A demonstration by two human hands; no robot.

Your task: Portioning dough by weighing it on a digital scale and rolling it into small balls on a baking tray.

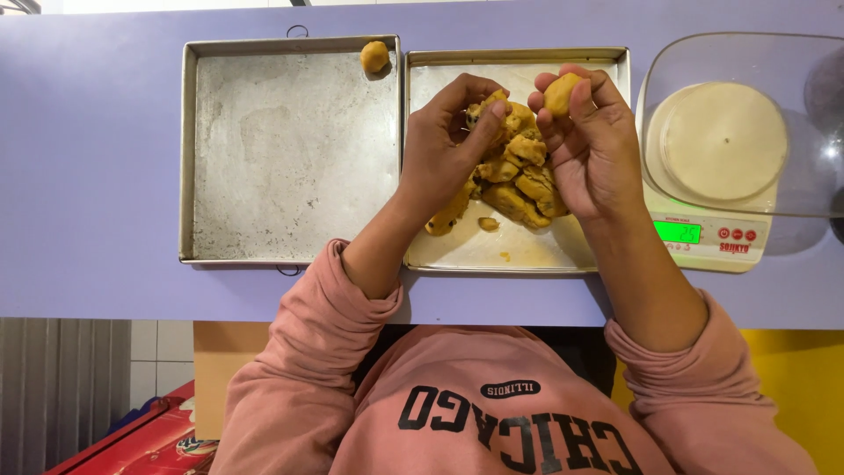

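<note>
The left hand point(444, 145) is pinching the heap of yellow dough point(514, 180) lying in the right metal tray point(527, 251). The right hand point(591, 145) is holding a small dough piece point(561, 93) between its fingertips. One dough ball point(374, 56) is sitting in the corner of the left tray point(281, 158). A kitchen scale point(712, 233) is standing just beside the right tray.

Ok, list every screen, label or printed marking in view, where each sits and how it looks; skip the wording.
Scale display: on the white kitchen scale's front panel, right of the trays; small rectangle, lit green.
Scale buttons and label: right of the display; round red buttons with red print below.
Sweatshirt print: on the pink sweatshirt's chest, bottom centre; large black block letters below a small black oval patch.
Red printed item: bottom left, red, partly cut off.
</note>
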